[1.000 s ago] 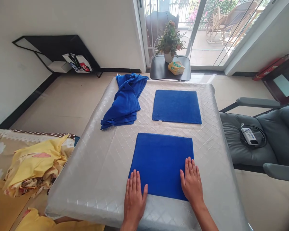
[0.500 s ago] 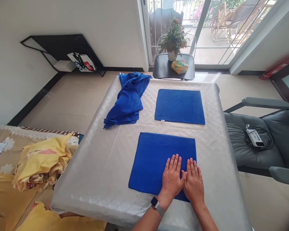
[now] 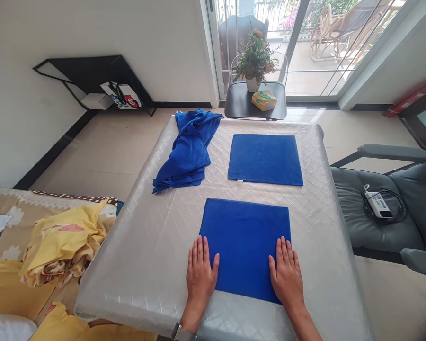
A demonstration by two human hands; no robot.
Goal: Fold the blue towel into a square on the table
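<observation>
While I stood watching, a flat blue cloth [image 3: 244,246] lay on the silver tabletop [image 3: 149,255], low and a little right of the middle of the frame. The left hand [image 3: 201,272] was stretched out flat on the cloth's left edge, with its fingers straight and its thumb out to the side. The right hand [image 3: 287,274] lay flat too, fingers straight, on the right edge near the bottom. Neither hand gripped anything; they were well apart, with blue showing between them. A watch [image 3: 183,333] sat on the left wrist at the bottom of the frame.

Higher up, right of the middle, I saw a second blue cloth [image 3: 265,159], spread flat, with a small white tag [image 3: 240,182] at its lower edge. The two cloths were near each other but did not touch. Left of that one was a heap of blue cloth [image 3: 190,154], all bunched and wrinkled.

At the top of the frame, a pot of flowers [image 3: 255,61] and a yellow packet [image 3: 264,101] sat on a black chair [image 3: 236,103]. A grey armchair [image 3: 403,232] stood at the far right with a white box [image 3: 378,204] on its seat.
</observation>
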